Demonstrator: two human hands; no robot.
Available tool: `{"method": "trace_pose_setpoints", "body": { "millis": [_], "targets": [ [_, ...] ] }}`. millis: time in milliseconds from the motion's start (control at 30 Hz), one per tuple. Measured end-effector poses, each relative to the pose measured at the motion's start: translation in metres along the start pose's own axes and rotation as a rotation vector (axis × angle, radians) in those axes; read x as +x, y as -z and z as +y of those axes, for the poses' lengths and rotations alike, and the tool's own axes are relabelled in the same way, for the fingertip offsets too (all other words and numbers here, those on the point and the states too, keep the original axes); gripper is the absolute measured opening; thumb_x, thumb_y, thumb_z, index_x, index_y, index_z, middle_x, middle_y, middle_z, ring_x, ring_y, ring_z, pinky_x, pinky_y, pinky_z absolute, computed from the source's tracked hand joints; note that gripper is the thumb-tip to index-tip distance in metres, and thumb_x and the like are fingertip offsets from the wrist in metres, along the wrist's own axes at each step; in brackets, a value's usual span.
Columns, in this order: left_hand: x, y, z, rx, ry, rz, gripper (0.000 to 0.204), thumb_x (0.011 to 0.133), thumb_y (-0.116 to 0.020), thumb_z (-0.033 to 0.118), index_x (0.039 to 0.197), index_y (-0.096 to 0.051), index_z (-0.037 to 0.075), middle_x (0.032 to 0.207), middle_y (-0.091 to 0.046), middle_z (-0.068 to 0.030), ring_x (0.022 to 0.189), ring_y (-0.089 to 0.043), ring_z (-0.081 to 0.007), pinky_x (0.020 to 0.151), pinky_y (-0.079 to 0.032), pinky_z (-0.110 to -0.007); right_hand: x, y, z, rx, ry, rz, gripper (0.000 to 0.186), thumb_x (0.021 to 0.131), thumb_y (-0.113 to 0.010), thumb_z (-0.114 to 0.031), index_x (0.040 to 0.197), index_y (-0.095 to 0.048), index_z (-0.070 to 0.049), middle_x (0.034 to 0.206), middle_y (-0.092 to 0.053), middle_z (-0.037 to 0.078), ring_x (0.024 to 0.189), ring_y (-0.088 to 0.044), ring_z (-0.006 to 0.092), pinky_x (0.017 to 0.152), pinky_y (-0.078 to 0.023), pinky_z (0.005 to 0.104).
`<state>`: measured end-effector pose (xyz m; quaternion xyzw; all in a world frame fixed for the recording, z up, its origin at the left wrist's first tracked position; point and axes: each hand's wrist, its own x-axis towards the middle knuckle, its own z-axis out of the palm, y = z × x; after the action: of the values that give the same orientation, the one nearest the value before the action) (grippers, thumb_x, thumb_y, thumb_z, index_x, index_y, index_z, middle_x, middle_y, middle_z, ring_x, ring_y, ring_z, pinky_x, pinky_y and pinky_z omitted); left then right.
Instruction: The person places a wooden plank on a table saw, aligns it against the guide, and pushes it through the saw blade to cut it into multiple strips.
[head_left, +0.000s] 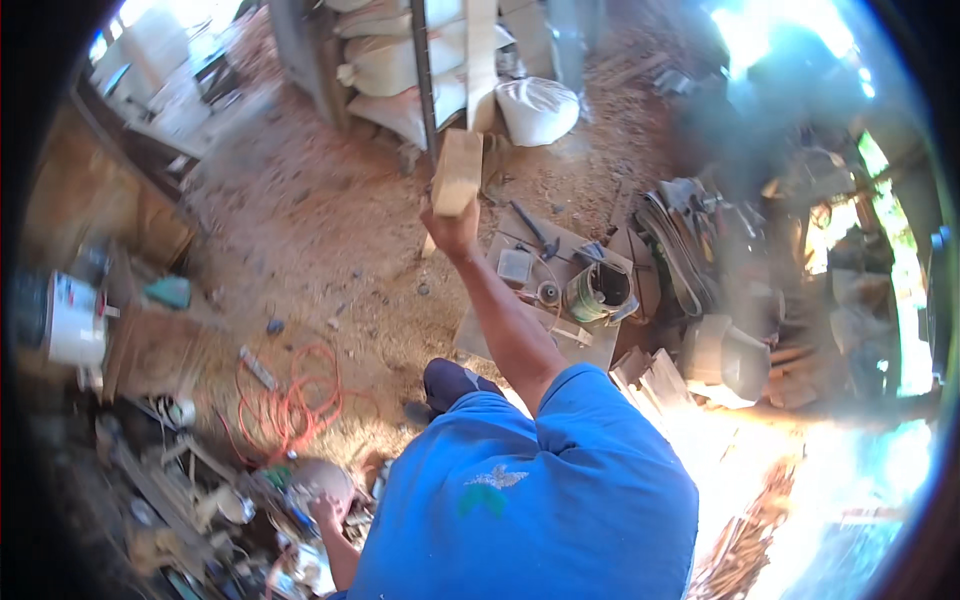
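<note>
My right arm reaches forward, and my right hand [456,228] is closed around the near end of a pale wooden block [458,172]. A thin dark strip [424,80] rises beside the block; whether my fingers touch it I cannot tell. Down at the lower left is my left hand [326,510], small and blurred, at the edge of a round pinkish-grey thing [322,484]. It overlaps that thing in view, but its grip is unclear. Below my right forearm, a board [485,335] carries a hammer [537,232], a small pale box [515,266] and an open metal can [600,292].
Orange cord [290,405] lies coiled on the dusty floor. Stacked sacks [395,75] and a white sack [537,110] stand ahead. At left is a white container [75,320]; mixed scrap [170,500] lies at lower left. A rounded bin [725,358] stands right.
</note>
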<state>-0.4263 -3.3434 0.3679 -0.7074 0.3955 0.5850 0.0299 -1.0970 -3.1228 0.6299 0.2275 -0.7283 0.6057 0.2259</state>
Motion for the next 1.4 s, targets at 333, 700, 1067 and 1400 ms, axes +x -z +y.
{"method": "trace_pose_setpoints", "body": {
  "millis": [333,700,1067,1400],
  "targets": [
    [0.103,-0.16,0.146,0.311,-0.004,-0.339,0.037,0.095,-0.057,0.036,0.12,-0.05,0.009,0.096,-0.059,-0.0101,0.087,-0.066,-0.0327,0.066,-0.051,-0.047,0.091,-0.049,0.044,-0.022,0.002,-0.11,0.085,0.06,-0.076,-0.009,0.138,-0.043,-0.005,0.122,-0.061,0.018,0.113,-0.062,0.0367,0.094,-0.05,0.0389],
    [0.158,-0.372,0.482,0.493,-0.48,-0.474,0.029,0.099,-0.054,0.031,0.099,-0.062,0.003,0.084,-0.065,-0.0091,0.069,-0.066,-0.02,0.054,-0.052,-0.033,0.301,-0.058,0.112,0.103,-0.158,0.014,0.053,0.072,-0.074,-0.012,0.119,-0.055,0.0,0.099,-0.068,0.011,0.086,-0.068,0.0187,0.076,-0.057,0.0326],
    [0.145,-0.552,0.657,0.936,-0.295,-0.45,0.031,0.097,-0.056,0.036,0.097,-0.06,0.005,0.086,-0.062,-0.0071,0.068,-0.065,-0.0208,0.048,-0.045,-0.034,0.485,0.079,0.1,-0.43,0.041,0.499,0.038,0.078,-0.062,-0.006,0.112,-0.06,0.011,0.093,-0.068,0.02,0.082,-0.071,0.029,0.076,-0.061,0.0414],
    [0.136,-0.824,0.847,1.011,-0.482,-0.738,0.028,0.097,-0.058,0.035,0.101,-0.062,0.007,0.084,-0.062,-0.0031,0.064,-0.061,-0.0165,0.053,-0.049,-0.03,0.55,0.12,0.19,-0.629,0.283,0.927,0.034,0.075,-0.069,-0.008,0.102,-0.063,0.011,0.093,-0.07,0.014,0.08,-0.069,0.0215,0.076,-0.056,0.0351]
  ]
}}
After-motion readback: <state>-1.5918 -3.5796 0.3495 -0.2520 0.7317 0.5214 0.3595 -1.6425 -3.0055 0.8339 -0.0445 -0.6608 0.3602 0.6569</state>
